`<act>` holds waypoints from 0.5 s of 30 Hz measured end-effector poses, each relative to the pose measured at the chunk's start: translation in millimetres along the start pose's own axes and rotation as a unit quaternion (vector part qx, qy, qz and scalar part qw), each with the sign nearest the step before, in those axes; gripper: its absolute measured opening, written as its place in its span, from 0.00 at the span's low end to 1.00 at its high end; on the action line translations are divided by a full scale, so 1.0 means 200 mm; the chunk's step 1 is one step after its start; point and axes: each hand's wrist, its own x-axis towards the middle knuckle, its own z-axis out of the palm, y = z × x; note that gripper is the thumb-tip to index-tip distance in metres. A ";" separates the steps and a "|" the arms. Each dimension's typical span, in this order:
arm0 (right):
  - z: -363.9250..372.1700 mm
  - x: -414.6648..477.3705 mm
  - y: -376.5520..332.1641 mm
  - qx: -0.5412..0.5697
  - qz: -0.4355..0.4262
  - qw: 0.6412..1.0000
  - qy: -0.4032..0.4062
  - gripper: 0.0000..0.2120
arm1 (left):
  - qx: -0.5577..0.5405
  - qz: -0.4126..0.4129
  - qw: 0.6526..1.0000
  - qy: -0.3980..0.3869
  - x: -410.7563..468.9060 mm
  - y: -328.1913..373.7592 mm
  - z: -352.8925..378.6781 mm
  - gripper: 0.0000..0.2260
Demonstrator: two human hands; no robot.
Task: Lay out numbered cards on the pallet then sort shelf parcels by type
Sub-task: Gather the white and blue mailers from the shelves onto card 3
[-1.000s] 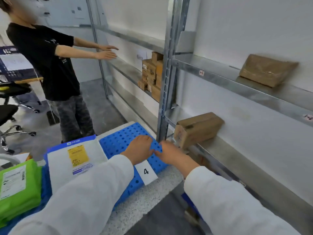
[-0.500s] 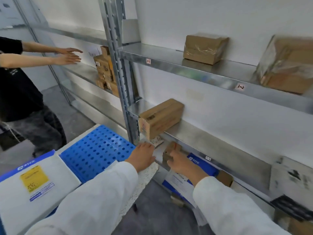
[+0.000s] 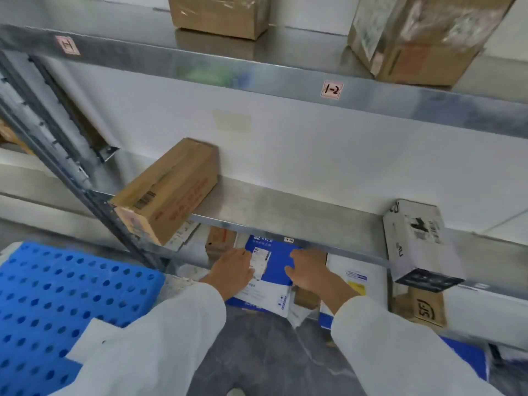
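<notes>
under the shelf (image 3: 300, 212), left hand (image 3: 232, 270) and right hand (image 3: 312, 272) touch blue mailer (image 3: 276, 268); grasp unclear.

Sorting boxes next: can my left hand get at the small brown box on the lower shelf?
Likely yes: the left hand lies right beside the small brown box, with nothing between them.

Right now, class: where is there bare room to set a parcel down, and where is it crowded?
Free: middle shelf between long brown box and white box; top shelf between smaller carton and larger carton; blue pallet. Crowded: bottom shelf, where left hand and right hand touch the blue mailer among parcels.
</notes>
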 end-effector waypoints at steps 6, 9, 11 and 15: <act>0.12 0.20 0.15 0.028 0.023 0.999 -0.013 0.09 | 0.006 -0.022 1.000 0.002 0.19 -0.06 0.18 0.14; 0.25 0.32 0.21 0.055 0.032 0.998 -0.030 0.09 | 0.037 -0.029 0.999 0.014 0.25 -0.08 0.30 0.14; 0.33 0.41 0.24 0.059 0.033 0.997 -0.041 0.12 | 0.071 -0.027 0.997 0.011 0.29 -0.10 0.41 0.14; 0.47 0.57 0.29 0.051 0.017 0.997 -0.051 0.21 | 0.068 -0.048 0.997 -0.003 0.39 -0.11 0.62 0.16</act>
